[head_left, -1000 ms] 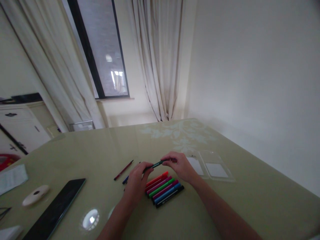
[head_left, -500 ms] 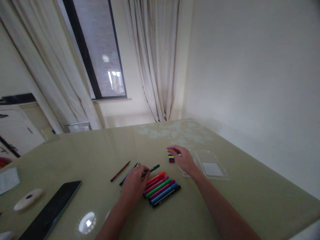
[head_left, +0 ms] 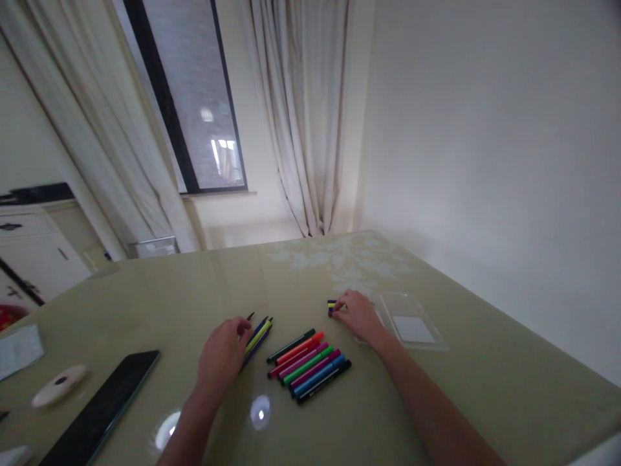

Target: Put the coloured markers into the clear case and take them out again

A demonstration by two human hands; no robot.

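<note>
My left hand (head_left: 222, 349) is closed over a dark red uncapped marker, whose dark tip (head_left: 250, 316) shows beyond the fingers; the rest is hidden. Just right of those fingers lie more uncapped markers, one yellow-green (head_left: 259, 336), others dark blue. My right hand (head_left: 359, 316) pinches at the near end of a small row of marker caps (head_left: 331, 304), its thumb and finger around the dark red cap (head_left: 330, 314). Between the hands, several capped markers lie side by side, from a dark green marker (head_left: 291, 346) to a black marker (head_left: 324, 383).
A clear plastic case (head_left: 388, 304) lies open behind my right hand, with a white card (head_left: 414, 329) in it. To the left are a dark tablet-like slab (head_left: 101, 408), a whitish oval object (head_left: 59, 386) and a pale cloth or paper (head_left: 20, 351). A wall borders the table (head_left: 485, 362) on the right.
My left hand has let go of the dark green marker, now lying beside the capped ones, and moved left onto the dark red marker. My right hand has lowered its fingers to the caps.
</note>
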